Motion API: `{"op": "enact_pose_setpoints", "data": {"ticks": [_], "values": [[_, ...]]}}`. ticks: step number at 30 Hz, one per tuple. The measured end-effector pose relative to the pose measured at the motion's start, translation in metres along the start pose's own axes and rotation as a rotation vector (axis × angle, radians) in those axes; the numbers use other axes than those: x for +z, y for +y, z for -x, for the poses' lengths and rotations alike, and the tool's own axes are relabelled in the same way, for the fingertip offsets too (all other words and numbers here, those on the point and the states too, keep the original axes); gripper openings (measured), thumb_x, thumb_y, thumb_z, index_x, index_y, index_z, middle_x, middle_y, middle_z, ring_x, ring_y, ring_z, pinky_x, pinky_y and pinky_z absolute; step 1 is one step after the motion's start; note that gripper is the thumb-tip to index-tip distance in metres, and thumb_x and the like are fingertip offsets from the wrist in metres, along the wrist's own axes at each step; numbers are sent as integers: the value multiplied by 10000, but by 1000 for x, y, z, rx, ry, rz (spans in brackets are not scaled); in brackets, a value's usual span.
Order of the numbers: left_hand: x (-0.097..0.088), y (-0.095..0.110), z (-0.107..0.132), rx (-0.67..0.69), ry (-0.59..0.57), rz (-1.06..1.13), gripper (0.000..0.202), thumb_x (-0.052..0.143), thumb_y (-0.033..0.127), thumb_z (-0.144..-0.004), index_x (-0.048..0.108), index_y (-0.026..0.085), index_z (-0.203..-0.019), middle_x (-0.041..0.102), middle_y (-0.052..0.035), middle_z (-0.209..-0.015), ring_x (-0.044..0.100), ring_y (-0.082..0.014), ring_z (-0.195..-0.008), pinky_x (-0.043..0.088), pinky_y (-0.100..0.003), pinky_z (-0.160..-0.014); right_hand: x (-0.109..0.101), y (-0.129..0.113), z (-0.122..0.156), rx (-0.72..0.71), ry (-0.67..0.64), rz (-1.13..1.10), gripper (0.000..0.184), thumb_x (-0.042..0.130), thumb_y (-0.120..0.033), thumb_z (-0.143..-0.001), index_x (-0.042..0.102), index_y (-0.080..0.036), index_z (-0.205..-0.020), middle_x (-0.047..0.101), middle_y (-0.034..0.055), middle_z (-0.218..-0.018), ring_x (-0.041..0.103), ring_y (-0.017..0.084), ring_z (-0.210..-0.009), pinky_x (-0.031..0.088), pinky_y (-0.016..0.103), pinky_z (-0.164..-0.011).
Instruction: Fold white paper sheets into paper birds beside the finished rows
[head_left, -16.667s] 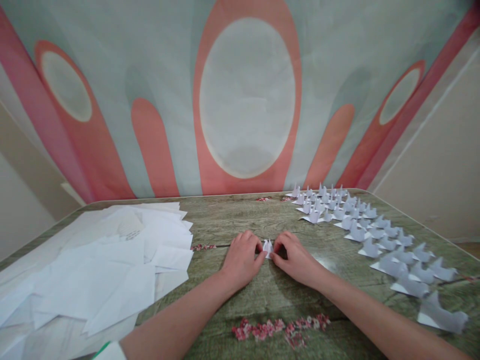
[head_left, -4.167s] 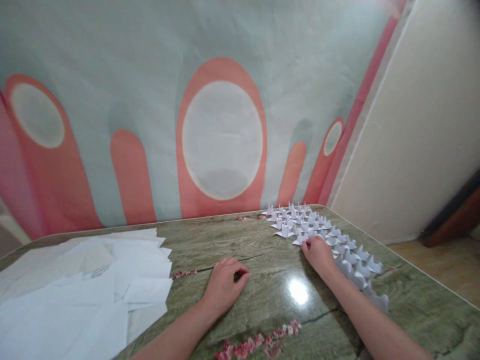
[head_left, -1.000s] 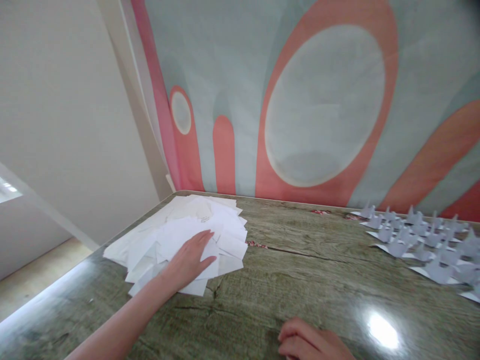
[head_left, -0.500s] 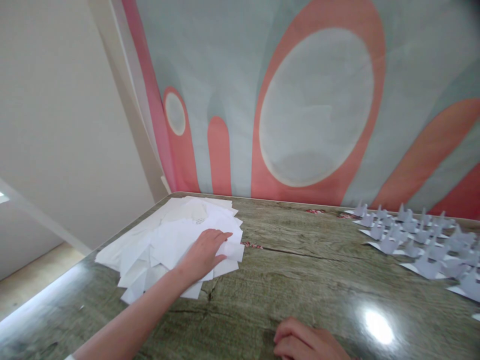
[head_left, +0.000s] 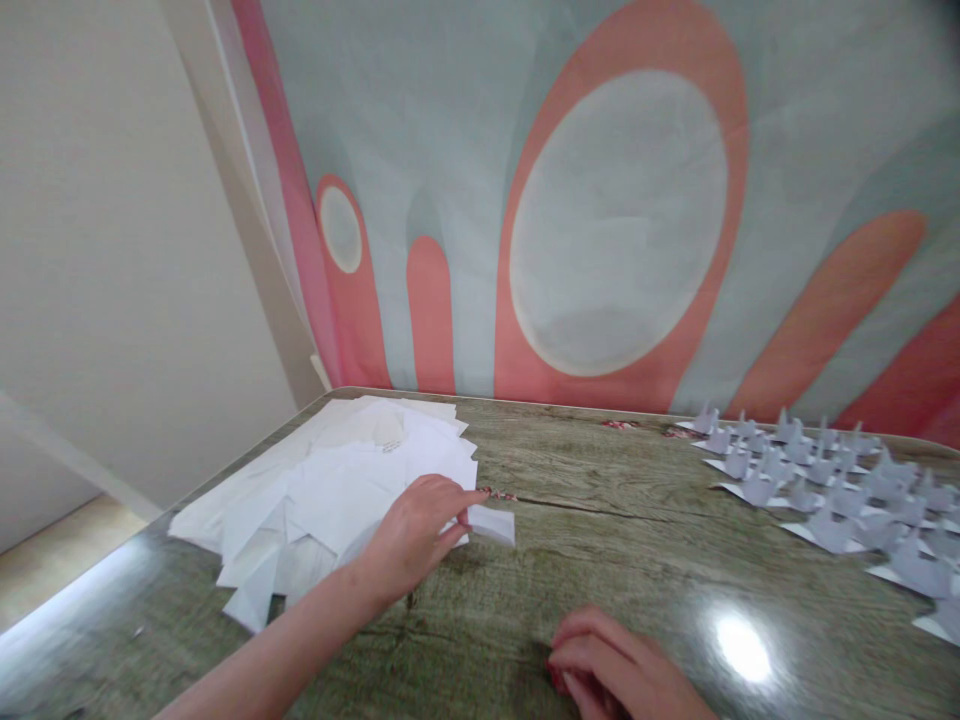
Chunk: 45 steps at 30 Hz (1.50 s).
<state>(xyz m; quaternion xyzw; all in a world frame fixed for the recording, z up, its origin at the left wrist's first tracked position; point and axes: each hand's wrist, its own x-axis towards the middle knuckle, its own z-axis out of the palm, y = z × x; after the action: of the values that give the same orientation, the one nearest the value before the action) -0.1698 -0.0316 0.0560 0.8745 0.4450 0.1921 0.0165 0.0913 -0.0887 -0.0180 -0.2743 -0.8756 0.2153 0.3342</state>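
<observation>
Sheet moved past right edge of paper pile, left hand pinching it; right hand curled right of pile, can't tell if gripping.

White paper piece being pinched, only its right end showing, sticking out past right edge of paper pile. Pile's white sheets lying loosely overlapped, corners jutting out at uneven angles.
</observation>
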Motion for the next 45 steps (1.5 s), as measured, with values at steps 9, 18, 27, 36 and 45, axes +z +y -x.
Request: {"op": "enact_pose_setpoints", "data": {"ticks": [9, 18, 27, 36, 45], "values": [[33, 77, -33, 148, -93, 321, 280, 519, 176, -834, 530, 210, -1112, 640, -26, -1014, 543, -162, -1009, 349, -333, -993, -82, -7, -14, 72, -62, 188, 403, 627, -275, -737, 501, -217, -1115, 391, 111, -1276, 387, 250, -1183, 397, 398, -952], [76, 75, -27, 124, -97, 535, 294, 522, 144, -829, 523, 209, -1115, 579, -50, -1197, 449, -148, -1198, 344, -292, -1017, -67, 25, 14, 122, -99, 320, 253, 597, -187, -775, 601, -197, -1027, 533, 87, -1190, 451, 237, -1096, 397, 437, -921], [82, 63, -27, 209, -139, 451, 215, 540, 127, -803, 578, 204, -999, 634, -29, -1004, 547, -154, -1005, 398, -297, -914, -58, 35, 22, 11, -25, 416, 203, 520, -160, -841, 631, -196, -1008, 626, 76, -1017, 530, 211, -970, 449, 384, -798], [80, 66, -32, 186, -160, 423, 160, 489, 261, -871, 635, 200, -886, 626, -33, -931, 560, -153, -910, 419, -267, -831, -59, 32, 20, 144, -75, 275, 182, 510, -221, -866, 630, -214, -1003, 637, 51, -937, 552, 180, -859, 426, 350, -760], [78, 67, -35, 55, -174, 526, 187, 458, 252, -885, 629, 179, -861, 629, -34, -867, 564, -139, -817, 425, -248, -758, -59, 24, 12, 426, 11, -4, 219, 437, -208, -892, 608, -193, -755, 605, 29, -838, 558, 144, -784, 426, 272, -703]]}}
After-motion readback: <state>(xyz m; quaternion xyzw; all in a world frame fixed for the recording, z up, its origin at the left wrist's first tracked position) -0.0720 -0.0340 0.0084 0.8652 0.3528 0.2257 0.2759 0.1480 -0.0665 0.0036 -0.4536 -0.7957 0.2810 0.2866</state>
